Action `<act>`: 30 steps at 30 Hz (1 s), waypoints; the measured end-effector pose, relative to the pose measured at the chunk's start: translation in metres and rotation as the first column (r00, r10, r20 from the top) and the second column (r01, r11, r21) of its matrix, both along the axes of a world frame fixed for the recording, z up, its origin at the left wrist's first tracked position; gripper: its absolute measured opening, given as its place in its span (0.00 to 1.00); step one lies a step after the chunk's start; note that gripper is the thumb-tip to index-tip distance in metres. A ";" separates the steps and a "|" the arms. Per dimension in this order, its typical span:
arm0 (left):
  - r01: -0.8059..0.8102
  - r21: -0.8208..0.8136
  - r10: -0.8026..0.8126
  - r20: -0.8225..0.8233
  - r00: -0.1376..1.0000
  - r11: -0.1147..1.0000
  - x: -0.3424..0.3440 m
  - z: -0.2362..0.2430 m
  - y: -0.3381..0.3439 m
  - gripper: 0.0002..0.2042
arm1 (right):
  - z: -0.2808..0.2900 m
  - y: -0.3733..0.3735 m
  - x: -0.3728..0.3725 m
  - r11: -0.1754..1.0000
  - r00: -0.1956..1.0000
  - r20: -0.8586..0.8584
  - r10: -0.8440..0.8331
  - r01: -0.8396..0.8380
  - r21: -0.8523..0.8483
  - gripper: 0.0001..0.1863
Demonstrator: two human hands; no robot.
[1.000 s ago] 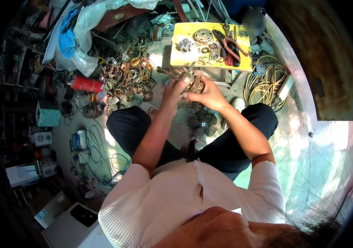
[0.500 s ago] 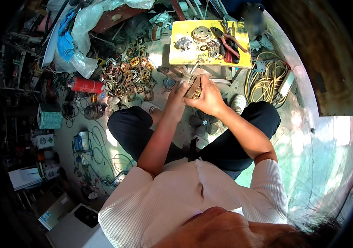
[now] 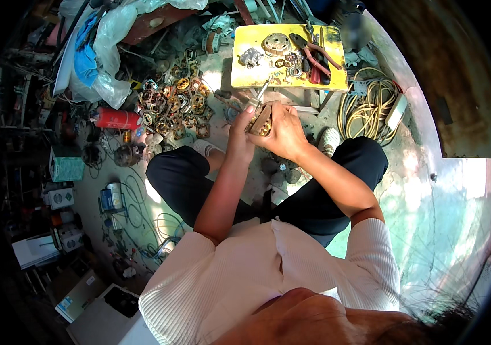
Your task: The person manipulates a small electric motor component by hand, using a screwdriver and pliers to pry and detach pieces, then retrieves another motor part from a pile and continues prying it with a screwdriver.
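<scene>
From afar I have the left hand (image 3: 242, 126) and right hand (image 3: 287, 127) clasped about one wound part (image 3: 261, 122), off the near edge of the table (image 3: 242, 77), where a loosened grip could drop it, one rod (image 3: 263, 90) jutting beyond, one disc (image 3: 276, 43) and one pair of pliers (image 3: 308, 51) toward the far edge.

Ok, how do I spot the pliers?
Find the yellow tabletop near the picture's top. On its right half, slanting beside a round, brownish disc, lie the pliers. Unlike that disc, they have a dark nose and two long, reddish handles spreading apart.
</scene>
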State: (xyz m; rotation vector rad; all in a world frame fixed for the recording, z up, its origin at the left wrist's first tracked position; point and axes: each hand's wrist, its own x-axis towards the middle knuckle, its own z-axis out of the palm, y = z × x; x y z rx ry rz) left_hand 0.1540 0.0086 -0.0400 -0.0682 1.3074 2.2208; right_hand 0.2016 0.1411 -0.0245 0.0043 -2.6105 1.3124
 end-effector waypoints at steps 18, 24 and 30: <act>-0.053 -0.034 0.053 0.018 0.998 0.998 0.004 0.001 -0.010 0.24 | -0.003 -0.007 0.003 1.000 0.999 -0.036 -0.004 0.005 0.013 0.37; -0.090 0.070 0.081 0.112 0.990 0.994 -0.008 -0.001 0.004 0.18 | -0.018 -0.009 -0.008 0.956 0.957 -0.283 -0.065 0.140 0.256 0.31; -0.141 0.092 0.123 0.181 0.976 0.986 -0.015 -0.028 -0.007 0.20 | -0.001 -0.007 -0.008 1.000 0.981 0.193 -0.017 0.020 -0.010 0.38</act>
